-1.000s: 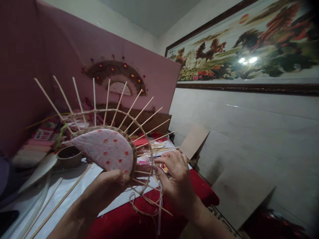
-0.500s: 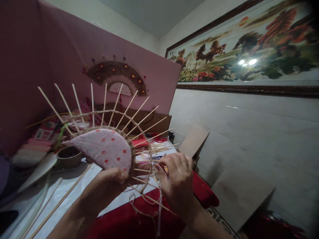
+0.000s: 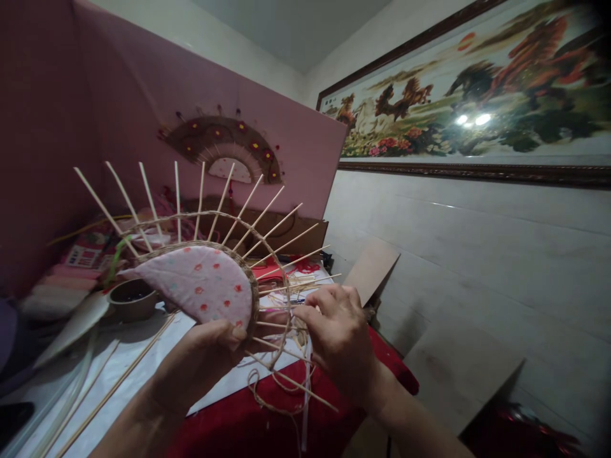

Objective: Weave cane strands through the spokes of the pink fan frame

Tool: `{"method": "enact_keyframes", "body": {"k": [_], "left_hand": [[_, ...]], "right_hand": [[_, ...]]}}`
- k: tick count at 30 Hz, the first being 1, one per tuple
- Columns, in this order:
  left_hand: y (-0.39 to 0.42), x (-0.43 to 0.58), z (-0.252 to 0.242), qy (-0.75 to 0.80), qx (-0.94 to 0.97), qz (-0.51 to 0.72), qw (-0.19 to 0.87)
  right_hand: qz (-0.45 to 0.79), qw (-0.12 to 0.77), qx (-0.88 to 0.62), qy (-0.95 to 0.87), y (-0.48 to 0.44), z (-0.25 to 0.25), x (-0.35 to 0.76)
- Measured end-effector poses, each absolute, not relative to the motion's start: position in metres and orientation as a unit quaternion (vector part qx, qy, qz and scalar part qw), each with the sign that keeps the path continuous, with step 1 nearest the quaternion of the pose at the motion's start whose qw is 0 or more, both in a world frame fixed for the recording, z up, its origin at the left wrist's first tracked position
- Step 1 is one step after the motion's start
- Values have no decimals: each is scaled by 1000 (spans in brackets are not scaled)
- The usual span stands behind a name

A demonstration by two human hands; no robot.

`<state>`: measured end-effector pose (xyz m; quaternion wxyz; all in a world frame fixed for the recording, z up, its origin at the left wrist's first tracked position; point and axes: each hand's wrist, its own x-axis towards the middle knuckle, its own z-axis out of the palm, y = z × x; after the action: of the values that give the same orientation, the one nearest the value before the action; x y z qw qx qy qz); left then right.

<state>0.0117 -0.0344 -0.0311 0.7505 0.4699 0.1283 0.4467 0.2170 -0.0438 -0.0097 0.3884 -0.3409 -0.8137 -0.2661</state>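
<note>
A half-made fan point(image 3: 203, 286) is held up in front of me: a pink spotted fabric half-disc edged with woven twine, with several thin wooden sticks point(image 3: 248, 203) radiating from it. My left hand point(image 3: 203, 362) grips its lower edge from below, thumb on the fabric. My right hand point(image 3: 337, 334) is closed in a pinch on the brown twine point(image 3: 274, 381) at the fan's right side, among the lower sticks. Loose twine loops hang beneath.
A finished brown fan point(image 3: 224, 143) hangs on the pink board behind. On the table point(image 3: 229, 420) with its red cloth lie a small round bowl point(image 3: 131, 298), long loose sticks point(image 3: 114, 381), white paper and boxes. A framed horse picture point(image 3: 468, 89) hangs on the right wall.
My right hand dipped lower over the twine, then rose a little and shifted right, still pinching at the fan's right side. The fan and my left hand barely moved.
</note>
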Motion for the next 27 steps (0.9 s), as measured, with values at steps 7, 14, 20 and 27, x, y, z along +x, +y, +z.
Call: {"method": "enact_keyframes", "body": {"k": [7,14,20,27], "left_hand": [[-38,13,-27,151,460,446,753],[-40,12,-27,160,455,452,750],[-41,11,-25,157,463,447,749],[-36,10,-30,151,466,450,747]], "right_hand": [[-338,265,-331,-840,-44,6,219],[-355,197,-327,-853,-44,14,221],[-354,175,-326,-859,-45,16,223],[-350,179,-321,-862,-48,16,223]]}}
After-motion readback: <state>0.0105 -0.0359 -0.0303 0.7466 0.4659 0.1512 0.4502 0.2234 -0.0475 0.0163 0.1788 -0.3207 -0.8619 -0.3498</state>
